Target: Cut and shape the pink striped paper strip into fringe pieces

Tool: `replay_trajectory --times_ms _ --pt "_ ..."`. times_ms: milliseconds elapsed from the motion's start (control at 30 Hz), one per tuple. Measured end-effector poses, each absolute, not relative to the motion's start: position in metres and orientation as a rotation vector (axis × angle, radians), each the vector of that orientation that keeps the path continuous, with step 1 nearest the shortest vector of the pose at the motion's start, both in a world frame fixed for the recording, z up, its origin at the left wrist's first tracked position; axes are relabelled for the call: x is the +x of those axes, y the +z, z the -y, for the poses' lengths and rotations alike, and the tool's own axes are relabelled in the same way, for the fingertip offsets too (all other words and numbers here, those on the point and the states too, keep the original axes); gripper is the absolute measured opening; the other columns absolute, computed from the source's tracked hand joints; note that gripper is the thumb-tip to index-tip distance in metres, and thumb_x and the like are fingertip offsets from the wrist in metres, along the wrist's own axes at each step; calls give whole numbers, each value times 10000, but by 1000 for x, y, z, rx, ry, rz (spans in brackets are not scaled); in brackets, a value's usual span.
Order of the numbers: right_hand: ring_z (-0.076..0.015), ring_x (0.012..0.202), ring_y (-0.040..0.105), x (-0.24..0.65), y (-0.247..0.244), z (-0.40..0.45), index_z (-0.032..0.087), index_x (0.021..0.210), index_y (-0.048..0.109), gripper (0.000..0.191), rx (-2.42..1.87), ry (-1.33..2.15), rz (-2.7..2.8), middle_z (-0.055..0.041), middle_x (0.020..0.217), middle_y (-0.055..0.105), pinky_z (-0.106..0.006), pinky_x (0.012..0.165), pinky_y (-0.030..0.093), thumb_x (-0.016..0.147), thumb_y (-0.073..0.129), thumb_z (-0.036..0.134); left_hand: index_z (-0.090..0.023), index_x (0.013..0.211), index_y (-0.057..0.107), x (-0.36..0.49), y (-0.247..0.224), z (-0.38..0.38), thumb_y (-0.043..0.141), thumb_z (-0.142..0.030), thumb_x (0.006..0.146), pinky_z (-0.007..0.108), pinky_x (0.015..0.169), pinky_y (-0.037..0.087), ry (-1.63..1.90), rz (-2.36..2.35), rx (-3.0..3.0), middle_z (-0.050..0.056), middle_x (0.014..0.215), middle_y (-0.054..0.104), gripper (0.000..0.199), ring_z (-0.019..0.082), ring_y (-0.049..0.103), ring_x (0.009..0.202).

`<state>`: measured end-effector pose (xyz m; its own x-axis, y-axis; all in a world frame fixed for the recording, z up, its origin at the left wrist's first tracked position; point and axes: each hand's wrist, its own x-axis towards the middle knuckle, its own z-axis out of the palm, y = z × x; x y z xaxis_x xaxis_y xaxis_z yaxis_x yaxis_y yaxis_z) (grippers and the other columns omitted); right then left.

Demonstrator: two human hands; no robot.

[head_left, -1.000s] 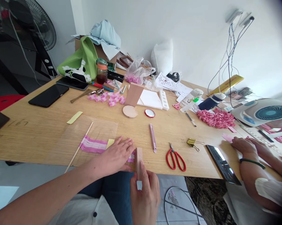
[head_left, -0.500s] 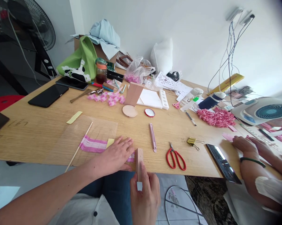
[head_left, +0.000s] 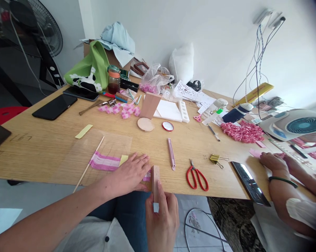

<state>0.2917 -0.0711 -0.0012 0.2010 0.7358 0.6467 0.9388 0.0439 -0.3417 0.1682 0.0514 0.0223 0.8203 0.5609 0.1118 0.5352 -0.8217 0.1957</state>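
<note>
We grip the upright wooden block [head_left: 155, 182] in our closed right hand [head_left: 161, 222], its long axis standing at lower centre, just right of our open left hand [head_left: 128, 174] spread flat beside the pink woven strip [head_left: 104, 162].

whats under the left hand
The left hand lies over a clear plastic sheet. A pink fringed strip shows on one side, a pink bit on the other; what lies beneath the palm is hidden.
</note>
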Motion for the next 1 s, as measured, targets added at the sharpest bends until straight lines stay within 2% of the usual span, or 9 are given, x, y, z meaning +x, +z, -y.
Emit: replay_trajectory --times_ms 367,833,1000 --pt "-170 707 485 291 0 69 135 1269 550 385 -1735 -370 1593 -17 758 483 -284 635 410 888 505 103 -99 1255 527 168 22 -51 676 -547 786 487 1116 274 293 -857 2827 218 1419 471 666 315 378 1371" --pt "-168 702 488 291 -1 67 152 1285 538 399 -1746 -376 1588 -11 746 485 -283 636 421 889 504 118 -59 1277 496 169 23 -51 673 -566 779 492 1114 284 233 -873 2826 239 1415 465 732 320 388 1364" --pt "-160 689 495 292 1 70 183 1289 545 411 -1744 -384 1566 -6 745 494 -273 628 418 885 518 114 -107 1256 516 168 22 -51 651 -554 805 484 1112 281 276 -865 2821 216 1416 476 650 307 384 1369"
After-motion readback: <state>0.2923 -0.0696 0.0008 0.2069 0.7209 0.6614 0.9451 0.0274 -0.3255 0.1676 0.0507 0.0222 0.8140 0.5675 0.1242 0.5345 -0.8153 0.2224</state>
